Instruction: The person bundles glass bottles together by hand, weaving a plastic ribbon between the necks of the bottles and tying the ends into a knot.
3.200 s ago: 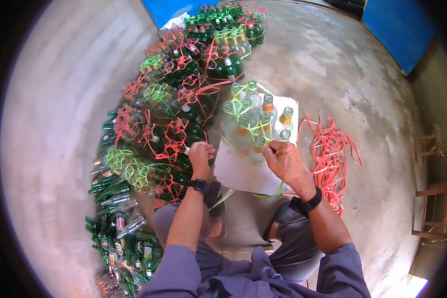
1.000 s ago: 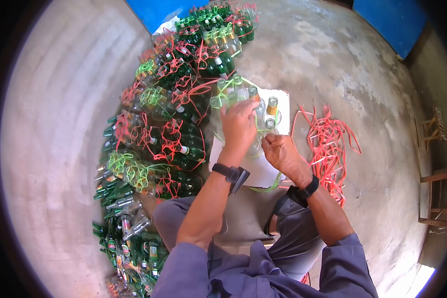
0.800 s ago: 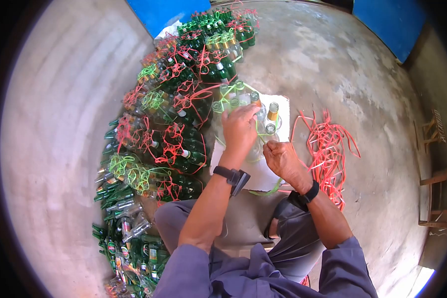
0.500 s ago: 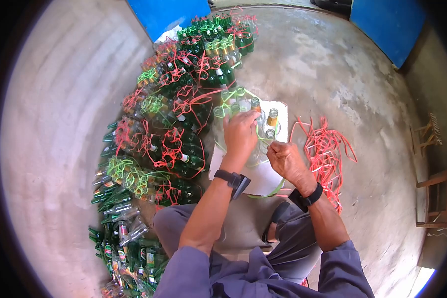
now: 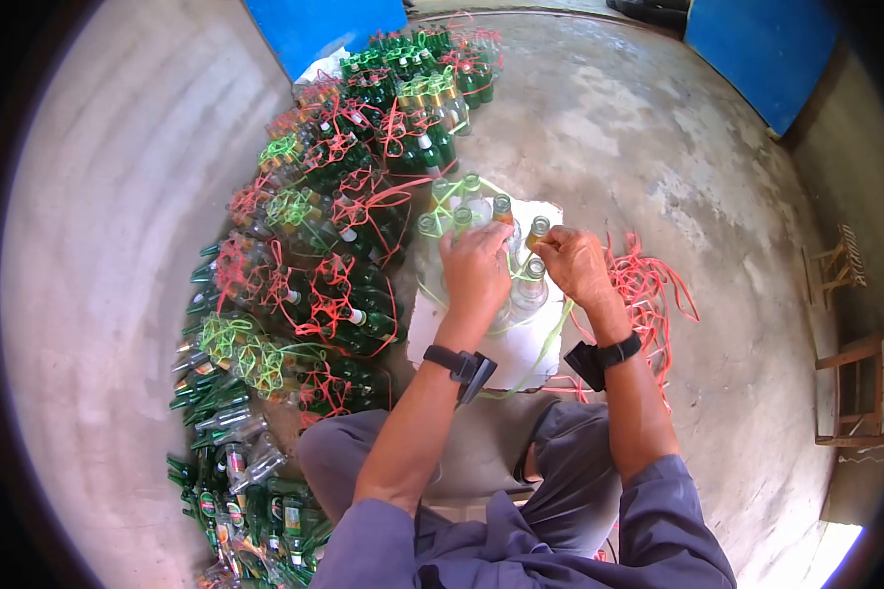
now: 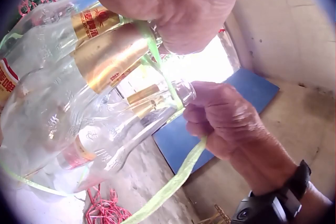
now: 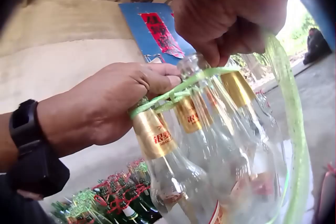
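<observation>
A cluster of clear glass bottles (image 5: 528,291) with gold neck labels stands upright on a white board (image 5: 525,358). Pale green plastic strap (image 7: 295,129) winds around their necks. My left hand (image 5: 476,270) lies over the near bottle tops, its fingers and thumb holding the strap at the necks in the right wrist view. At the right side of the cluster, my right hand (image 5: 578,263) pinches the strap beside a gold-necked bottle (image 5: 537,234). From that hand a loose tail of strap hangs down in the left wrist view. The fingers hide part of the bottle mouths.
Tied groups of green and clear bottles (image 5: 359,304) fill the floor on the left, bound with red and green strap. Loose bottles (image 5: 255,501) lie nearer the body. A tangle of red strap (image 5: 653,290) lies to the right, with a wooden stool (image 5: 855,388) beyond.
My left hand has come from left of the cluster onto the bottle tops and stayed there. My right hand has moved from the front bottle up toward the gold-necked bottle at the right.
</observation>
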`<state>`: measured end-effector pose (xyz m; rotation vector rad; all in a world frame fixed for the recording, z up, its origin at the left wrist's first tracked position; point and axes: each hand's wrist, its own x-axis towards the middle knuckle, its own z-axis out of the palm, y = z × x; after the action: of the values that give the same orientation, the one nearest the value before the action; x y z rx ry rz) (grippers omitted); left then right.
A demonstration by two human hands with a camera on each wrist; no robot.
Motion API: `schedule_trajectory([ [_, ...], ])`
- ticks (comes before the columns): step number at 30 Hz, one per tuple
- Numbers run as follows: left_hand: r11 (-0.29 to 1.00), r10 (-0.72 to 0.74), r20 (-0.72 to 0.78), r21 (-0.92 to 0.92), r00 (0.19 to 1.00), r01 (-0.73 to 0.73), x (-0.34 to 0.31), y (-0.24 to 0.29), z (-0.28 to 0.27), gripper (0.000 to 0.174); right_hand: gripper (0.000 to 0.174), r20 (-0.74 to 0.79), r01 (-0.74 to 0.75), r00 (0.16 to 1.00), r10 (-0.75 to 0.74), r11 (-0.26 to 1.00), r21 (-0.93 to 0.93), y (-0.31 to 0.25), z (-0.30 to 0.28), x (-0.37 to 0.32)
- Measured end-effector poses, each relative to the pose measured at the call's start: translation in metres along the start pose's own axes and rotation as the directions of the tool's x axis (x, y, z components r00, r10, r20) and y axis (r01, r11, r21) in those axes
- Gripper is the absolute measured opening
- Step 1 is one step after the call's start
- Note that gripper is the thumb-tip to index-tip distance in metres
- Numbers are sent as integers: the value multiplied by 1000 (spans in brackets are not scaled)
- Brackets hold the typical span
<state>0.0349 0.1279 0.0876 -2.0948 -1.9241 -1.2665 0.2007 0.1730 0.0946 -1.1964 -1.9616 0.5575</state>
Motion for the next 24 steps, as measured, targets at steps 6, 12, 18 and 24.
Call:
schedule_trajectory([
  [6,1000,9,0,1,1000,-9,-1,0,-2,25,20,88,-248,968,236,950,190,22,-5,-14],
  [12,1000,18,10,-6,1000,-17,-2,1,-4,28,15,140,-236,971,194,862,449,49,21,-30],
  [18,991,107,13,79,994,-108,-23,0,-14,52,15,198,-246,964,176,874,419,54,37,-40],
  [24,979,-204,-116,-29,972,202,-68,5,-9,94,19,203,-231,964,170,915,332,55,35,-39],
])
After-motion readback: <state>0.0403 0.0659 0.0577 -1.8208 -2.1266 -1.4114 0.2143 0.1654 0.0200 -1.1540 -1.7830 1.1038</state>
